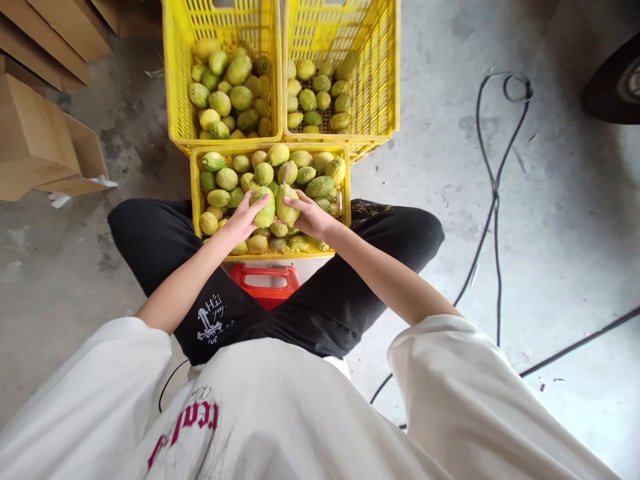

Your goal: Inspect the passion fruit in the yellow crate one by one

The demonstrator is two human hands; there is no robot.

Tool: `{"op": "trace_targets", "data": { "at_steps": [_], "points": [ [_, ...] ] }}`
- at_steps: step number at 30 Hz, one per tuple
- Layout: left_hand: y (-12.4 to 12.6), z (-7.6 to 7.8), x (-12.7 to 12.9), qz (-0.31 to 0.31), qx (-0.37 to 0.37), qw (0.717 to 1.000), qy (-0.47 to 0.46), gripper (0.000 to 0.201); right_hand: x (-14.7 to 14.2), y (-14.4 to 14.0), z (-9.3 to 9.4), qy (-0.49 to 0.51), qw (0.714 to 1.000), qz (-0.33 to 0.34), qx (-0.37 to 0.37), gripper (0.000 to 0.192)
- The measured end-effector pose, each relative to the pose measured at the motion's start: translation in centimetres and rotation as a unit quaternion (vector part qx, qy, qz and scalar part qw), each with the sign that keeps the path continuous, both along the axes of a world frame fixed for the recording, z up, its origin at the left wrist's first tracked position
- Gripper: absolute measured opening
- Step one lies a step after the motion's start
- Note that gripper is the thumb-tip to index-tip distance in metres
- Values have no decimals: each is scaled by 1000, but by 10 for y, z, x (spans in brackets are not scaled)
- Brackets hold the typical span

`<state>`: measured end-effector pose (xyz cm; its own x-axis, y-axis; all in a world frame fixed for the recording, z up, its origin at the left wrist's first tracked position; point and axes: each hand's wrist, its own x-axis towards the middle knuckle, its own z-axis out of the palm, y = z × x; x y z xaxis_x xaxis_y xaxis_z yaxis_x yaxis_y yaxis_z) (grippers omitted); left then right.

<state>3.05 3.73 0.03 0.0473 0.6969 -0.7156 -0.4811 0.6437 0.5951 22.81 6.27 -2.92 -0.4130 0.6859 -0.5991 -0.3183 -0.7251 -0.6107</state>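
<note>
My left hand is closed around a green-yellow lemon. Beside it, my right hand grips a second, yellower lemon. Both lemons are held close together, above the near yellow crate, which is full of lemons in mixed green and yellow. Part of the fruit below is hidden behind my hands.
Behind stand two taller yellow crates, the left one holding a heap of lemons and the right one fewer. Cardboard boxes lie at left. A red plastic stool sits between my legs. Black cable runs across the floor at right, near a wheel.
</note>
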Motion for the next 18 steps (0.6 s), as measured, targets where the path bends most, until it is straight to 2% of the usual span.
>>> {"op": "trace_targets", "data": {
  "at_steps": [3, 8, 14, 18],
  "points": [
    [4, 1, -2, 14, -8, 1000, -25, 38, 1, 1, -2, -2, 1000, -6, -8, 49],
    [7, 1, -4, 30, -20, 999, -15, 44, 0, 7, -1, 5, 999, -13, -40, 25],
    [3, 1, -2, -8, 4, 1000, -2, 41, 0, 10, -4, 22, 999, -15, -43, 36],
    [1, -3, -4, -14, 56, 998, 1, 36, 0, 6, -3, 0, 999, 8, -43, 31]
  ]
}}
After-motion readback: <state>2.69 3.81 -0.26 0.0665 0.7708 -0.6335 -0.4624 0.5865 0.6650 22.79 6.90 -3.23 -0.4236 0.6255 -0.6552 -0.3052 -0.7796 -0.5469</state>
